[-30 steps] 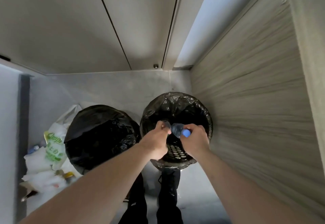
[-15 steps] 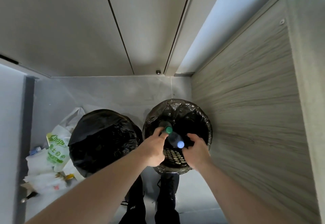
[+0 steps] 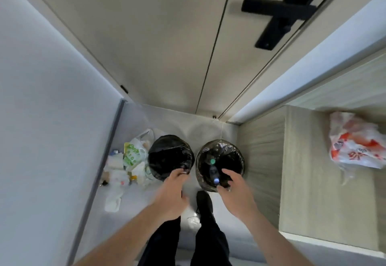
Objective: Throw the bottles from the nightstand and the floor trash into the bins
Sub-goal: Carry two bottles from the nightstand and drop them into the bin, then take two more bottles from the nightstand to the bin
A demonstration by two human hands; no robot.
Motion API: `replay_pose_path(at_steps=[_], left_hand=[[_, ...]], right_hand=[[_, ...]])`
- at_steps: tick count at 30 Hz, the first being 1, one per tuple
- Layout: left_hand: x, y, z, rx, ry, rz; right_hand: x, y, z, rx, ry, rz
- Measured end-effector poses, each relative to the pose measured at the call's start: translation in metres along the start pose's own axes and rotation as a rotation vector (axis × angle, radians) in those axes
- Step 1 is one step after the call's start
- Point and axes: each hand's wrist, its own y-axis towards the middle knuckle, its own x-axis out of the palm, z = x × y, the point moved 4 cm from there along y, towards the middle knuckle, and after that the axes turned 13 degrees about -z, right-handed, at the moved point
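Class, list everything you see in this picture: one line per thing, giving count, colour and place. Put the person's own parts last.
Bins: two, black-lined, on the floor; left bin, right bin.
Bottles: two, in the right bin; green-capped bottle, blue-capped bottle.
Floor trash: one heap, white and green, left of the left bin.
Plastic bag: one, white and orange, on the wooden surface at right.
Door handle: one, black, top.
Shoe: one, black, below the bins.
Hands: two, empty; left hand, right hand.
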Motion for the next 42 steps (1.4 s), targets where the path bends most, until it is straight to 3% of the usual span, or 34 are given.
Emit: replay_pose_path(at_steps=[4, 10, 18, 25, 33, 42], left_hand=[[-0.017, -0.104, 0.008, -0.062, -0.091, 0.183], [-0.003, -0.23, -0.02, -0.291, -0.204, 0.403], [0.041, -0.376, -0.074, -0.545, -0.39, 0.717], [0.098, -0.491, -0.149, -0.843, -0.483, 0.85], [0.145, -0.572, -0.196, -1.053, -0.662, 1.001], [0.157, -0.63, -0.248, -1.28, -0.88, 1.08]], right_hand=[[0.007, -0.062, -0.06, -0.15, -0.157, -0.131], [0.042, -0.119, -0.127, -0.4, -0.564, -0.354], [0.15, -0.185, -0.205, -0.619, -1.052, -0.56], [0.294, -0.25, -0.26, -0.872, -1.353, -0.702], [0.418, -0.316, -0.302, -1.083, -1.764, -0.815], [0.543, -0.356, -0.358, -1.26, -1.955, -1.014]])
